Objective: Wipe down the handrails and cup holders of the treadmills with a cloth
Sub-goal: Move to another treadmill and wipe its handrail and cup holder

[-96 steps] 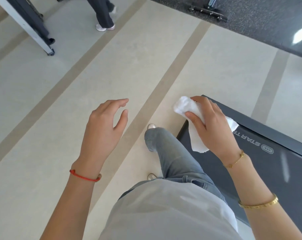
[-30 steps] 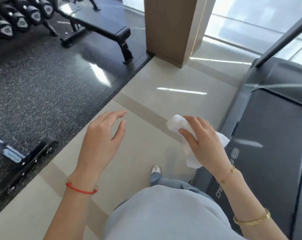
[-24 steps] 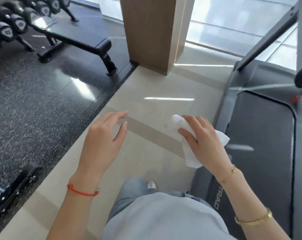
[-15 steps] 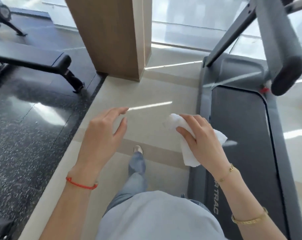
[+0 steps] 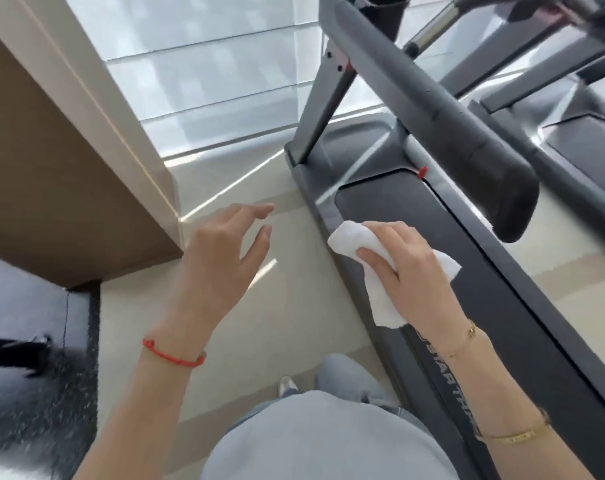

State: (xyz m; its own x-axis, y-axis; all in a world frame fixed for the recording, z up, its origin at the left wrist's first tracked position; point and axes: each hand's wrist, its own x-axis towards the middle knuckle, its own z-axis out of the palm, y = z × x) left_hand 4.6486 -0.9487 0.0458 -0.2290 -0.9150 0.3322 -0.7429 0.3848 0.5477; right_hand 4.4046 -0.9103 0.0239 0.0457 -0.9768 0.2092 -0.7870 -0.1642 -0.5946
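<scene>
Cloth bunched in our right hand, handrail not yet reached.

Our right hand's fingers (image 5: 391,237) curl and clamp on the white cloth (image 5: 374,268), held in the air over the treadmill (image 5: 502,306) edge; the left hand (image 5: 221,251) hovers with fingers apart, holding nothing. We judge the cloth soft, light and limp, best kept wadded in the palm. The padded handrail (image 5: 443,109) ahead looks stiff and smooth, so wrap it from above.
</scene>
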